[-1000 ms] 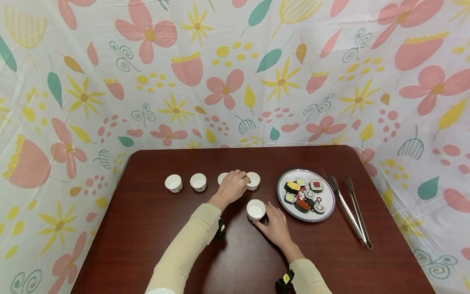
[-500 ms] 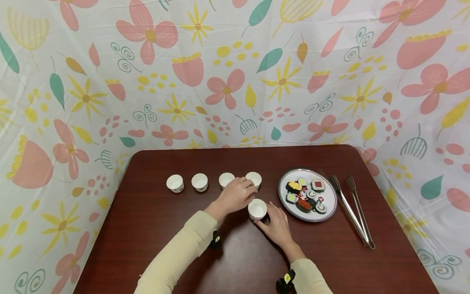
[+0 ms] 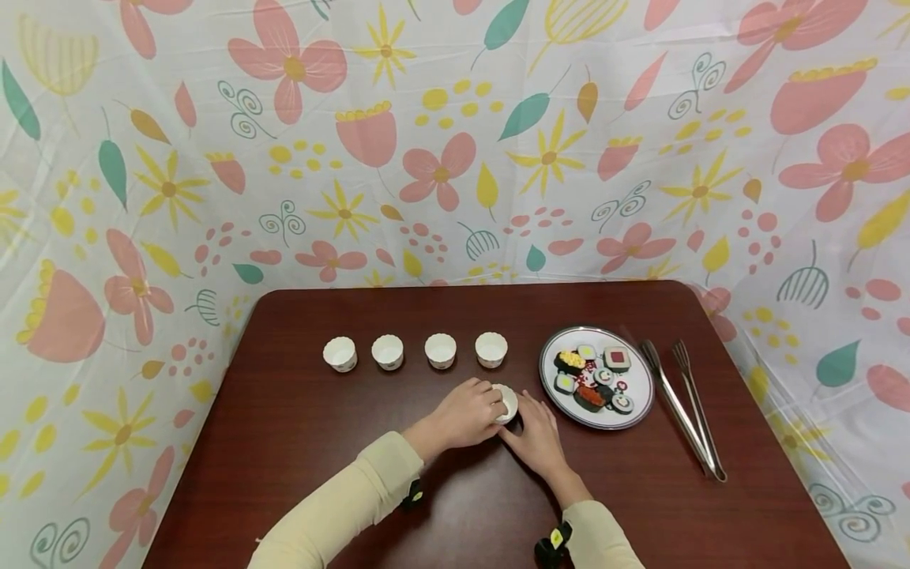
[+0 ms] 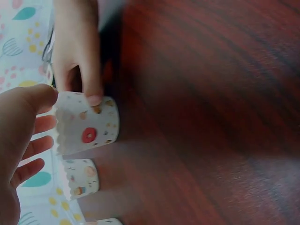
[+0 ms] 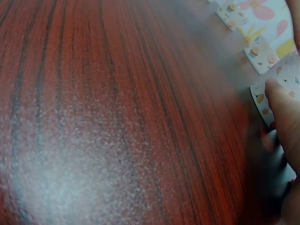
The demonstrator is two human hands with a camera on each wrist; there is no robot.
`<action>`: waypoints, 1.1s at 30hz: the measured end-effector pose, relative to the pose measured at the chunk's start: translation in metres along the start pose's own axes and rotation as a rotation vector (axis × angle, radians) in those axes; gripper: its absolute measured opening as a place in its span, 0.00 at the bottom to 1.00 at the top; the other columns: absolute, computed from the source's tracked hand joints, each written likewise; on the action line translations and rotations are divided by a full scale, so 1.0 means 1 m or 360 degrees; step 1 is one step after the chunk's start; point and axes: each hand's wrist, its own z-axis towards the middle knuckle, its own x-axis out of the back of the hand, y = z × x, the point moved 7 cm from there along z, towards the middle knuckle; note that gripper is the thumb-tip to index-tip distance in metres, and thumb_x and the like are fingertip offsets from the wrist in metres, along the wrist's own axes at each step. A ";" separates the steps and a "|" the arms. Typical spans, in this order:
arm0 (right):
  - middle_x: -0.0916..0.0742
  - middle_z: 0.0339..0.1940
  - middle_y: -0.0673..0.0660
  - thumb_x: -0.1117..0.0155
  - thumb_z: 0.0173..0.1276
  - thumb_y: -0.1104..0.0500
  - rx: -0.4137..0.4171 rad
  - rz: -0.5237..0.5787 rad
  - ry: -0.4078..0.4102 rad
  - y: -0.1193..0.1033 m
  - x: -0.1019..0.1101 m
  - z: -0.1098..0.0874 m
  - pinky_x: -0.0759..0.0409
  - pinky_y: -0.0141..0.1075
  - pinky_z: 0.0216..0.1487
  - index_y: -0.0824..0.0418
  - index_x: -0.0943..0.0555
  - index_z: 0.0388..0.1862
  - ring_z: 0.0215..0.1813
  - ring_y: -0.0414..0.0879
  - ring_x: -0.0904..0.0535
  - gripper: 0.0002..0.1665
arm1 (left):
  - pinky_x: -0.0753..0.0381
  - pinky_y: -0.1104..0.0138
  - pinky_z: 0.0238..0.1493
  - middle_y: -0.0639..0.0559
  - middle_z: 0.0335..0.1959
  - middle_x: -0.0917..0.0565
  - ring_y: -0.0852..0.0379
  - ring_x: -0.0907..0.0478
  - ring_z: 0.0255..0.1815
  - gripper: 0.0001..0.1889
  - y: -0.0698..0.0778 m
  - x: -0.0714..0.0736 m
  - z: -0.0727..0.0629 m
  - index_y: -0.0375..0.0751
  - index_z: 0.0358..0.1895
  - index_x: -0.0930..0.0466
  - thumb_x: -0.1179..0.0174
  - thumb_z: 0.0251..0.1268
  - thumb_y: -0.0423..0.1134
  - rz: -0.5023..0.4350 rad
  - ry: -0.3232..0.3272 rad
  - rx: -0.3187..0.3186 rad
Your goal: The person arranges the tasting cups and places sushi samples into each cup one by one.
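A white paper baking cup (image 3: pixel 508 403) with a scalloped rim stands between the hands near the middle of the table (image 3: pixel 341 458). My right hand (image 3: pixel 538 441) grips its side, thumb on the printed wall in the right wrist view. My left hand (image 3: pixel 465 414) reaches over the mouth from the left, covering part of it. In the left wrist view, the left thumb is at the rim and the other fingers (image 4: pixel 38 146) are spread apart by the opening. Whether another cup is nested inside is hidden. Several matching cups, including this one (image 3: pixel 491 350), stand in a row behind.
To the right lies a round white plate (image 3: pixel 558 409) with a dark rim, bearing several sushi pieces (image 3: pixel 588 397). Metal tongs (image 3: pixel 678 411) lie beside it, tips pointing away. A flower-printed cloth (image 3: pixel 455 142) hangs behind and around the table.
My left hand has moved back from the rightmost cup in the row to the cup at my right hand, leaving that row cup standing. The right hand has kept its grip almost in place.
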 end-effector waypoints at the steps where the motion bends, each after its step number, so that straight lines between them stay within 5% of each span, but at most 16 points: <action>1: 0.19 0.54 0.61 0.26 0.48 0.52 0.0002 -0.0003 0.0002 0.000 0.000 0.000 0.38 0.59 0.59 0.62 0.26 0.57 0.62 0.59 0.29 0.37 | 0.28 0.67 0.44 0.60 0.36 0.19 0.59 0.24 0.40 0.12 0.001 -0.002 -0.001 0.52 0.37 0.18 0.38 0.53 0.52 0.0017 -0.0008 0.0002; 23: 0.21 0.57 0.61 0.29 0.51 0.47 -0.0068 -0.0066 -0.0086 0.000 -0.002 0.001 0.43 0.60 0.63 0.59 0.27 0.59 0.64 0.57 0.31 0.37 | 0.29 0.69 0.39 0.63 0.28 0.18 0.61 0.24 0.34 0.08 0.002 -0.003 -0.004 0.53 0.30 0.17 0.40 0.56 0.50 0.0095 0.0067 0.0011; 33: 0.20 0.57 0.60 0.28 0.50 0.46 -0.0059 -0.0052 -0.0065 0.001 -0.003 0.000 0.43 0.60 0.62 0.60 0.28 0.59 0.64 0.57 0.31 0.39 | 0.28 0.68 0.37 0.60 0.25 0.21 0.59 0.25 0.31 0.05 -0.005 0.025 -0.004 0.50 0.27 0.20 0.37 0.52 0.45 0.0069 0.0282 0.0020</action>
